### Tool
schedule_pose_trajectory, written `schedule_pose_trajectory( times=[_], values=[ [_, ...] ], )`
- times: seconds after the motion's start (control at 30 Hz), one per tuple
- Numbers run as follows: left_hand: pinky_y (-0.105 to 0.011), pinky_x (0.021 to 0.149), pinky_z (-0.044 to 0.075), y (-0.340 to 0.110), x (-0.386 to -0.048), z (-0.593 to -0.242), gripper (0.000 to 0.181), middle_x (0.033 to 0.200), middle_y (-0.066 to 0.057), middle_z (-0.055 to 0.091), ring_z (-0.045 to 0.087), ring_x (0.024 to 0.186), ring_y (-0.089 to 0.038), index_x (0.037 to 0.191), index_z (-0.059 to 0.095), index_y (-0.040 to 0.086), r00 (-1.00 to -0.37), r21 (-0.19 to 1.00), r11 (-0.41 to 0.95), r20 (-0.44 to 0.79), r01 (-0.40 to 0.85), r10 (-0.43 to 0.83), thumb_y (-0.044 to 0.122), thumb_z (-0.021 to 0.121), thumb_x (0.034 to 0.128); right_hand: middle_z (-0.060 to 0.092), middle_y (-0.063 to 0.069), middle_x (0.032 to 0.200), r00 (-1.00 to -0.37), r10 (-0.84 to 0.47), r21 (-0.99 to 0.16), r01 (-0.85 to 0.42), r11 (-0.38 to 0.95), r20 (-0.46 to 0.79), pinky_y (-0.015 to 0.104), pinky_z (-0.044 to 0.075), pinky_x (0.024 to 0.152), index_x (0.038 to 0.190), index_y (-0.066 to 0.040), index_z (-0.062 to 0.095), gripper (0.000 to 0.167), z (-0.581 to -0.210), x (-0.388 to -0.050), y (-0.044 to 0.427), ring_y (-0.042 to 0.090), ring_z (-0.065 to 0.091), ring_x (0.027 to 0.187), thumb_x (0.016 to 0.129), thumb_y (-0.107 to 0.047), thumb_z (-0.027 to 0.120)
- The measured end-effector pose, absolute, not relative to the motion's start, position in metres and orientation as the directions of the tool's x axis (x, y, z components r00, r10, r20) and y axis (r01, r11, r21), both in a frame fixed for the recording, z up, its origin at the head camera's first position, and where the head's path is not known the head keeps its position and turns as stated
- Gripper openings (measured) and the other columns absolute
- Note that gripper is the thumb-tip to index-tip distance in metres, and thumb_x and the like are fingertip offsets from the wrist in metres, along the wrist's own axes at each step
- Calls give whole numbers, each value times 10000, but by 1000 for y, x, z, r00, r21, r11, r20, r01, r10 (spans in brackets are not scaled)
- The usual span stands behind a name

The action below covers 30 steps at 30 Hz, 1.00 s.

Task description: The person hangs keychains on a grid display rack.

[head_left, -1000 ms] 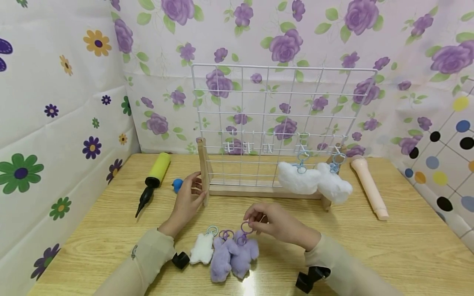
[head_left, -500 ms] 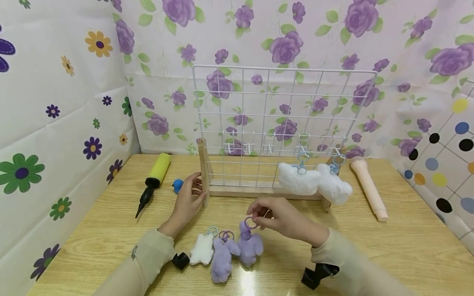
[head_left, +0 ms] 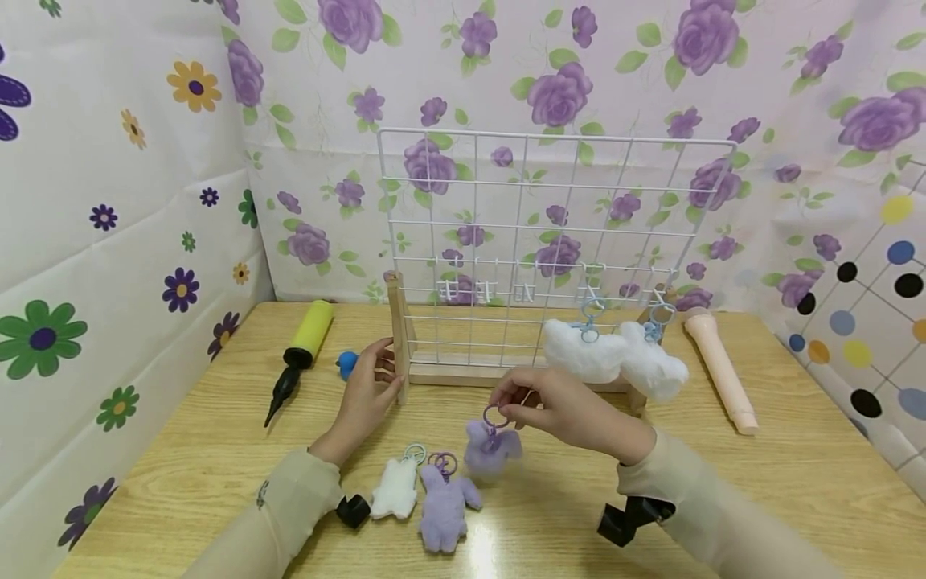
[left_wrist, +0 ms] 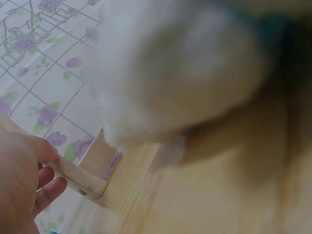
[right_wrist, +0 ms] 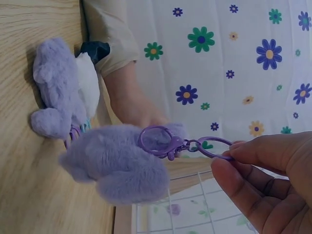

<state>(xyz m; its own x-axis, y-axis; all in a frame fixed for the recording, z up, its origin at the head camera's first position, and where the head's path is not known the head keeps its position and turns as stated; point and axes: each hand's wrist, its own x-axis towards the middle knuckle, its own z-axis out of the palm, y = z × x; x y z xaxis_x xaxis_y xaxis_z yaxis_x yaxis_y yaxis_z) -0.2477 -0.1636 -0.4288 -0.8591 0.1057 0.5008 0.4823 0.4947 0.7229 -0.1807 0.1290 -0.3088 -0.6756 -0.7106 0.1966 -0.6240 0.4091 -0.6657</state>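
Pinching a glossy purple ring (right_wrist: 213, 138), the right hand (head_left: 553, 408) has lifted its fluffy lilac plush (right_wrist: 117, 153) free of a matching plush (head_left: 443, 515) on the wood-grain table (head_left: 557, 523). The left hand (head_left: 369, 388) grips the pale wooden upright (head_left: 399, 318) of a white wire rack (head_left: 557, 137).

The counter (head_left: 564, 498) is viewed from head height, forward and downward; the wire grid (head_left: 519, 227) is shared with both wrist views, which are taken close up and tilted.
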Motion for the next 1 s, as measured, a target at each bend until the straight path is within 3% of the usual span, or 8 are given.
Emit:
schedule_pose_trajectory(
  times=[0.67,1.0],
  values=[
    [-394,770,582,-167,-248,-428,611,1143,-215,551,603,931,-295,1403,372,-28,-865,722,505,491,473,107,-65,650,860,698,11,888,-696,-675,-579,-664,474,245,227,564,668,1003,-90,673,91,-270,-194,130,59,637,757,926,-84,625],
    [-387,766,584,-165,-248,-429,602,1143,-218,549,603,931,-294,1401,373,-33,-858,722,492,501,487,116,-67,644,864,704,16,946,-711,-650,-560,-664,495,268,236,567,690,1000,-99,677,97,-254,-200,134,90,646,810,921,-71,629]
  ],
)
